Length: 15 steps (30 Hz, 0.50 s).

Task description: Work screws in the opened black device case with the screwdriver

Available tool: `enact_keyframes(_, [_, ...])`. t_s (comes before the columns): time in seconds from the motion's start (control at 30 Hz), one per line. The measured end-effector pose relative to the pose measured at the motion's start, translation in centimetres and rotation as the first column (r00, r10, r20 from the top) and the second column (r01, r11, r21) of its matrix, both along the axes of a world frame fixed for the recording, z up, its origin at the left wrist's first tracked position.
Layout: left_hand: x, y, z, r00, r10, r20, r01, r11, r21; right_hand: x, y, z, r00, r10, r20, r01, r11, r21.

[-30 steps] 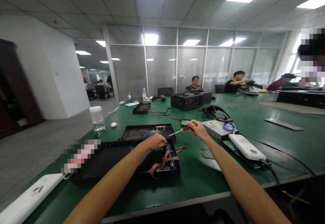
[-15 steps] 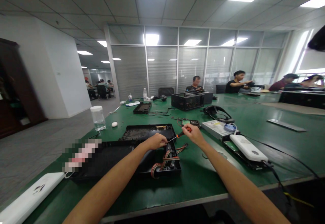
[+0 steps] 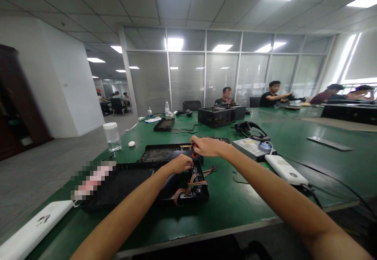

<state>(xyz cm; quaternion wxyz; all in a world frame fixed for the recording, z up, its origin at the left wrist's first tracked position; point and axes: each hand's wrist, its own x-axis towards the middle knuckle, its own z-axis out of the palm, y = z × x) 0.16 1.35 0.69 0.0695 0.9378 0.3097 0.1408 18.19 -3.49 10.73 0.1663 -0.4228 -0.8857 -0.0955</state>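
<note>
My right hand (image 3: pixel 204 146) is closed round the handle of a screwdriver (image 3: pixel 194 151), which now stands nearly upright over the far right part of a black device casing (image 3: pixel 129 181). Just left of the screwdriver's tip, my left hand (image 3: pixel 182 163) has its fingers pinched together at the casing's inner edge; whatever lies between them is too small to make out. A striped ribbon of wires (image 3: pixel 191 185) loops over the casing's right end. Behind it lies a second black panel (image 3: pixel 159 154) with a raised rim.
On the right are a silver drive (image 3: pixel 250 149), a white power bank (image 3: pixel 285 169) with cables, and a black headset (image 3: pixel 252 130). A clear jar (image 3: pixel 112 137) stands at the left edge. Farther back sits an open computer case (image 3: pixel 218 115). People sit at the far side.
My right hand has swung left and tipped the screwdriver from a slant to nearly upright. My left hand has stayed at the casing. The view has shifted slightly.
</note>
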Motion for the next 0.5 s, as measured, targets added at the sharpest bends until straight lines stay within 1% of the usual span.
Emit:
enact_keyframes(0.13, [-0.1, -0.1, -0.1, 1.000, -0.004, 0.003, 0.004, 1.000, -0.013, -1.7, 0.5, 1.5, 0.991, -0.119, 0.055, 0.118, 0.993, 0.023])
enact_keyframes(0.17, [-0.1, -0.1, 0.0, 1.000, -0.008, 0.011, 0.008, 1.000, -0.014, -1.8, 0.6, 1.8, 0.991, -0.116, 0.068, 0.116, 0.993, 0.005])
enact_keyframes(0.27, [-0.1, -0.4, 0.1, 1.000, -0.012, 0.027, 0.013, 1.000, -0.012, -1.9, 0.9, 2.6, 0.985, -0.056, 0.161, 0.073, 0.993, -0.097])
enact_keyframes(0.3, [-0.1, -0.5, 0.2, 1.000, -0.010, 0.026, 0.010, 1.000, -0.008, -1.8, 0.9, 2.8, 0.977, -0.073, 0.199, 0.094, 0.991, -0.098])
enact_keyframes(0.4, [0.0, -0.8, 0.5, 1.000, 0.006, 0.009, -0.006, 1.000, 0.013, -1.4, 0.7, 3.1, 0.946, -0.187, 0.266, 0.205, 0.978, -0.043])
enact_keyframes(0.43, [0.1, -0.9, 0.6, 1.000, 0.011, 0.002, -0.011, 1.000, 0.020, -1.2, 0.5, 3.1, 0.944, -0.185, 0.273, 0.208, 0.976, -0.057])
enact_keyframes(0.5, [0.1, -1.1, 0.7, 1.000, 0.014, -0.009, -0.014, 0.999, 0.033, -0.9, 0.4, 2.9, 0.953, -0.143, 0.269, 0.174, 0.980, -0.093])
